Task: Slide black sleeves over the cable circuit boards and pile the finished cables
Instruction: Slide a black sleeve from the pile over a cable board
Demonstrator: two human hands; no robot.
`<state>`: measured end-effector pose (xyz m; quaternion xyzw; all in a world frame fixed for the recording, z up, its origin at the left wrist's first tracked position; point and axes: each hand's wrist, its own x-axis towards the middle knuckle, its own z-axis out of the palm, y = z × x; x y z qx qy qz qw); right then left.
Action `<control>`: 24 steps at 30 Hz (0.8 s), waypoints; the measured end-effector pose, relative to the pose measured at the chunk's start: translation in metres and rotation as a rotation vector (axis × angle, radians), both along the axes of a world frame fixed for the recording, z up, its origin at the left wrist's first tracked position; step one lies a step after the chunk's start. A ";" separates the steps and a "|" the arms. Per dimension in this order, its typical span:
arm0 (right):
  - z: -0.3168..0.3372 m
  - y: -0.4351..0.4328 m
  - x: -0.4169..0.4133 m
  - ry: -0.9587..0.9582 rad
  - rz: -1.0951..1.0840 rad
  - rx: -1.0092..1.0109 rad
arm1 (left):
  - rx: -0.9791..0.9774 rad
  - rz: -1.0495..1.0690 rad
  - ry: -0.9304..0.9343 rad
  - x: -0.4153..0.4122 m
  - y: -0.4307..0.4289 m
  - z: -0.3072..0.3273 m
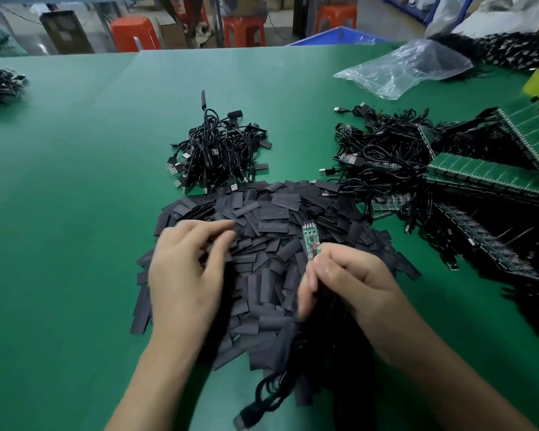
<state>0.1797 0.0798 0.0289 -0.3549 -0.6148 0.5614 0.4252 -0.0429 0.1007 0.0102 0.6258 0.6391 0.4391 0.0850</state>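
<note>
A heap of flat black sleeves covers the green table in front of me. My left hand rests on the heap's left side, fingers relaxed and touching the sleeves. My right hand pinches a black cable just below its small green circuit board, which points up and is bare. The cable hangs down toward me with its USB plug at the bottom edge. Behind the heap lies a pile of sleeved cables.
A tangle of cables with bare boards lies at the right, beside green circuit board panels. A clear plastic bag sits at the back right. Another cable bundle is at the far left edge. Orange stools stand beyond the table.
</note>
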 end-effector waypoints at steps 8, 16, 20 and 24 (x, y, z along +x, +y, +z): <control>0.007 0.004 0.011 0.491 0.319 -0.501 | -0.164 0.113 0.244 -0.019 0.008 -0.010; 0.002 0.011 0.015 0.306 0.302 -0.510 | -0.065 0.001 0.039 -0.018 0.007 -0.005; 0.000 0.012 0.016 0.197 0.253 -0.415 | 0.009 -0.304 -0.185 -0.004 0.000 0.003; -0.001 0.011 0.014 0.095 0.230 -0.330 | 0.005 -0.453 -0.295 0.007 -0.003 0.002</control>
